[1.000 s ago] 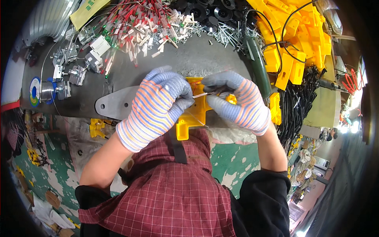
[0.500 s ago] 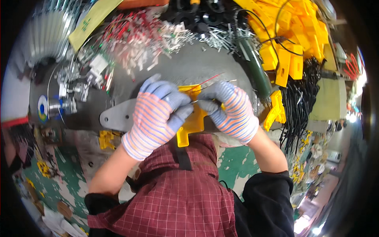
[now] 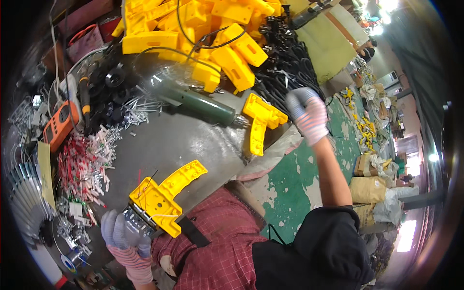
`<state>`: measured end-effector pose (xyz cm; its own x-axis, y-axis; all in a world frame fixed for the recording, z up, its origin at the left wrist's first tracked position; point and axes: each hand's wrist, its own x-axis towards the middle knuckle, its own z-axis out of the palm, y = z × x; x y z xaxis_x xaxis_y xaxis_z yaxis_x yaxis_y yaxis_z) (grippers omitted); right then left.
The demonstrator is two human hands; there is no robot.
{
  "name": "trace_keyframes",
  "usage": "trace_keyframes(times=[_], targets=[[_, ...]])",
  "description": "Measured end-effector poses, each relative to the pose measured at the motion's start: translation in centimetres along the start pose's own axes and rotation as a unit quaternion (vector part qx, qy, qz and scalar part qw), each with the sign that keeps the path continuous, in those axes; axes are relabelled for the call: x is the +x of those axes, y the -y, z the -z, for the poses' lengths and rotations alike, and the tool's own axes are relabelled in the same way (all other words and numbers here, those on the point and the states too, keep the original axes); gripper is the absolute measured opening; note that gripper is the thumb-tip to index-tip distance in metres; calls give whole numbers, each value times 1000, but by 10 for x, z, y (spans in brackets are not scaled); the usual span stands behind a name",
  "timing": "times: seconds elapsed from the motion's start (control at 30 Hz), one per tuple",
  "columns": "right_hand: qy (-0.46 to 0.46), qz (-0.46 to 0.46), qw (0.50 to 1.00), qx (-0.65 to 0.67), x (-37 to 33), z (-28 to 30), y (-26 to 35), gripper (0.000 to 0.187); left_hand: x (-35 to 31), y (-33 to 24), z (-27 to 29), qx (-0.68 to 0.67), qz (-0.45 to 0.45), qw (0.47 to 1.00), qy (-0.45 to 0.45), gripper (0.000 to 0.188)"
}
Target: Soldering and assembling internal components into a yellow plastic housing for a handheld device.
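A yellow plastic half-housing [image 3: 162, 200] with a handle lies open side up on the grey bench, thin red and black wires in it. My left hand [image 3: 118, 232], in a striped glove with grey-blue fingertips, curls around a grey slotted part [image 3: 138, 221] at the housing's near-left edge. Whether that part is fixed to the housing I cannot tell. At the right, my right hand [image 3: 309, 113], gloved alike, is at the edge of a pile of black cords [image 3: 285, 72]. Its fingers are bent inward; whatever is between them is hidden.
A dark green cylindrical tool [image 3: 203, 106] lies across the bench beside another yellow half-housing [image 3: 261, 123]. Yellow housings [image 3: 222, 43] are heaped at the far side. Red and white wired parts [image 3: 82, 164], loose screws [image 3: 140, 108] and an orange meter [image 3: 62, 124] are at the left.
My view has swung to the right. My hands have parted: the right has left the wires for the black cords, while the left is now at the housing's edge.
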<state>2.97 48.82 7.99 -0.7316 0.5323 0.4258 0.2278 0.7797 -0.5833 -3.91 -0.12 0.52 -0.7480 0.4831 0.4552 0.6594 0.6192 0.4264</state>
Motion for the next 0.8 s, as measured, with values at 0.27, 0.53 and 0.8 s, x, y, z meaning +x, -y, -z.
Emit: trace_keyframes(times=[0.27, 0.53, 0.8], targets=[[91, -84, 916, -382, 33, -8, -56, 41, -8, 10, -3, 118, -14, 991, 62, 90], [181, 36, 949, -255, 82, 39, -51, 39, -7, 19, 2, 113, -15, 992, 61, 90], [66, -264, 945, 182, 109, 67, 15, 24, 2, 4, 16, 36, -15, 999, -4, 70]])
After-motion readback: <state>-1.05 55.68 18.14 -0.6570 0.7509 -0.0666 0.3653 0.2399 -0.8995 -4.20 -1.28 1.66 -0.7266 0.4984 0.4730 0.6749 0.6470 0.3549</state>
